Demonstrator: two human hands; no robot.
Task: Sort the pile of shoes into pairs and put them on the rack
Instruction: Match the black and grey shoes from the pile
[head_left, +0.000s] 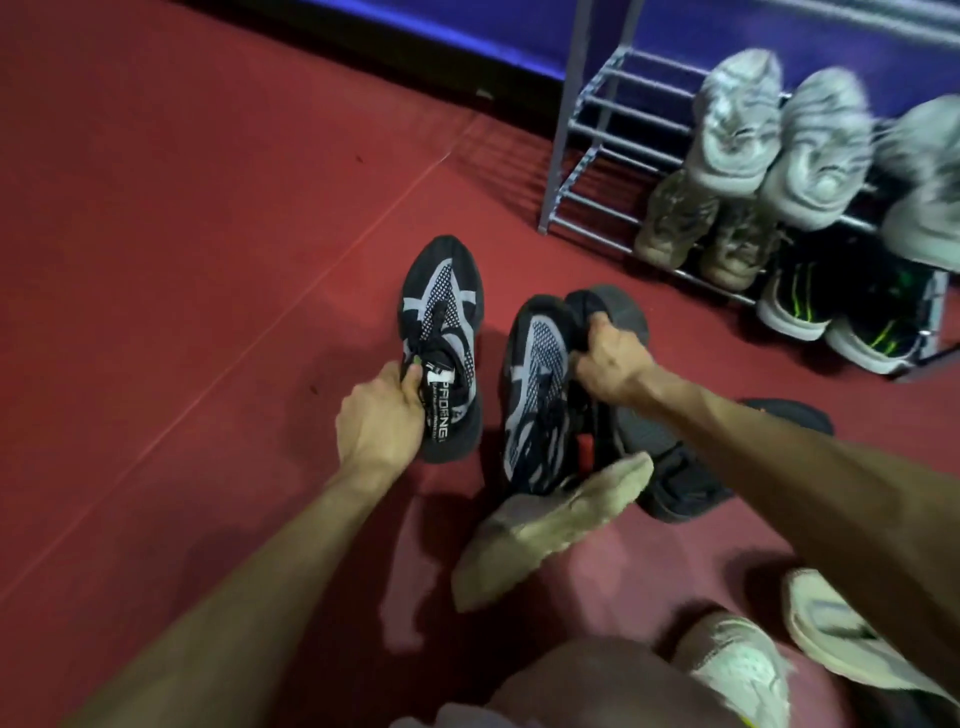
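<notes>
My left grip (379, 410) is clamped on the heel collar of a black-and-grey mesh shoe (441, 332), which runs from my fingers toward 12 o'clock, its toe pointing away from me and its sole down on the red floor (208, 208). My right grip (608, 364) is closed around the matching black-and-grey shoe (535, 395), thumb and fingers pinching its upper near the laces; that shoe extends from my hand down toward 6 o'clock and lies tipped on its side. Just at 3 o'clock of it, touching, is a dark shoe turned sole-out (623, 322), and I cannot tell whether my fingers hold that one too. The two mesh shoes sit near each other with a strip of floor between them.

At 6 o'clock of my right grip a tan shoe (550, 525) lies upside down, its sole showing, resting against the mesh shoe's heel. A black shoe (680, 478) lies under my right forearm. Pale shoes (737, 660) lie on the floor at 5 o'clock, close to my knee.

The metal rack (597, 156) stands at 1 o'clock. Its upper shelf holds blurred grey sneakers (779, 135). Below them are a khaki pair (701, 228) and, to the right, a black pair with green stripes (841, 306), toes pointing toward me.
</notes>
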